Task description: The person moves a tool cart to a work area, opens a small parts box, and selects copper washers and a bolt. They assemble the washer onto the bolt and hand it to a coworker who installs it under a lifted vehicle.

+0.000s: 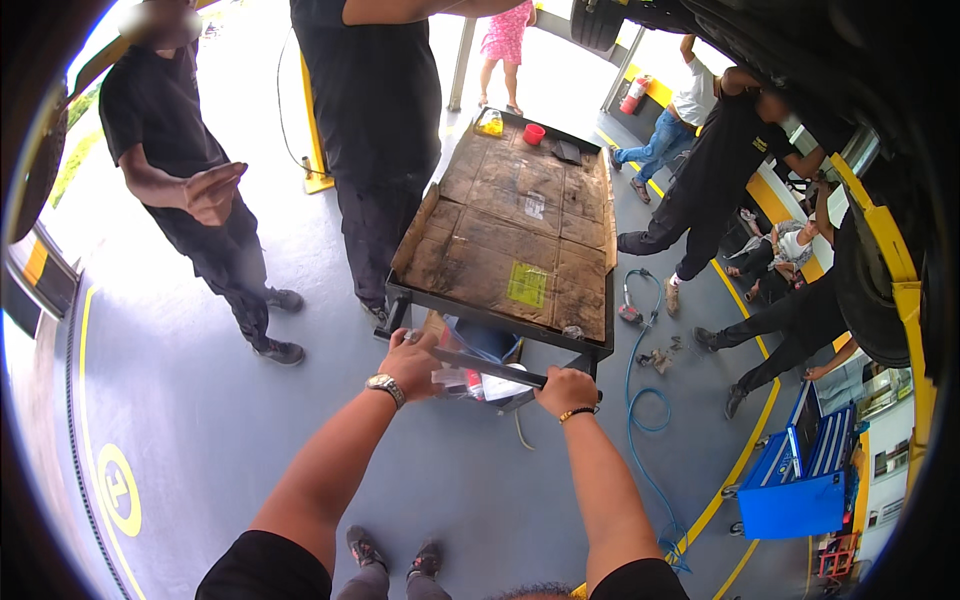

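Note:
A dark metal cart (520, 326) stands in front of me, its top tray lined with stained brown cardboard (475, 235). Across its near end runs a push handle (488, 366). My left hand (412, 364), with a watch at the wrist, is closed on the handle's left end. Toward the other end, my right hand (567, 393) wraps round the same bar; a bracelet sits on that wrist. Below the handle, a lower shelf carries a white item (503, 383) and other things partly hidden by the bar. On the tray lie a red cup (534, 134), a yellow package (490, 122) and a yellow-green sheet (527, 284).
Two people in black stand left of the cart, one (375, 130) right beside it. To the right, a blue air hose (629, 390) and an impact wrench (629, 312) lie on the floor. Several people work near a raised vehicle (775, 30). A blue tool chest (795, 500) stands lower right.

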Tool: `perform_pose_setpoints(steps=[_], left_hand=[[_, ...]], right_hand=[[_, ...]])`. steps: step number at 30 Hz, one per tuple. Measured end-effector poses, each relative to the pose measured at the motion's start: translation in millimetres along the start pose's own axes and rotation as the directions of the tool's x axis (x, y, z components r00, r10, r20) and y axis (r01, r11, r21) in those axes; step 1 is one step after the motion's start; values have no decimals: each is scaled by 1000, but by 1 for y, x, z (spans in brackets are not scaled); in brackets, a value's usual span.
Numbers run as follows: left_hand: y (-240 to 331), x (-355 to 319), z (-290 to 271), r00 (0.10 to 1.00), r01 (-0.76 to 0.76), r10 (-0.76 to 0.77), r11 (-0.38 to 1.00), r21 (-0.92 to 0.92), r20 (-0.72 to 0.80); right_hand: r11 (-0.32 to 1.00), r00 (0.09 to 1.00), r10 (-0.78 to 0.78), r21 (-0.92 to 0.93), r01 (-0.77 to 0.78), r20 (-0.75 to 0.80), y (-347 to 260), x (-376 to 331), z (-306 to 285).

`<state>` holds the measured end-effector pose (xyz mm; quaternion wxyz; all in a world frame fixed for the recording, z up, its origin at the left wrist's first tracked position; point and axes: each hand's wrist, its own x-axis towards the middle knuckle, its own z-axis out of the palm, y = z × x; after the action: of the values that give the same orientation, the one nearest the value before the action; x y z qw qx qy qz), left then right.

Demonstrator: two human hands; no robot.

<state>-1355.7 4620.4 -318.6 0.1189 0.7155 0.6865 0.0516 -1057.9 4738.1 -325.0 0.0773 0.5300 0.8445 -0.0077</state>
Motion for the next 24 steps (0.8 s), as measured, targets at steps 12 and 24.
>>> perform_pose_setpoints(steps=[12, 24], left_hand=[[-5, 16, 7, 993, -109, 107, 994, -27, -39], [-18, 11, -3, 975, -220, 223, 956, -196, -9]], right_hand=[[997, 976, -71, 17, 77, -206, 20, 16, 23], [991, 973, -102, 61, 117, -206, 23, 19, 22]])
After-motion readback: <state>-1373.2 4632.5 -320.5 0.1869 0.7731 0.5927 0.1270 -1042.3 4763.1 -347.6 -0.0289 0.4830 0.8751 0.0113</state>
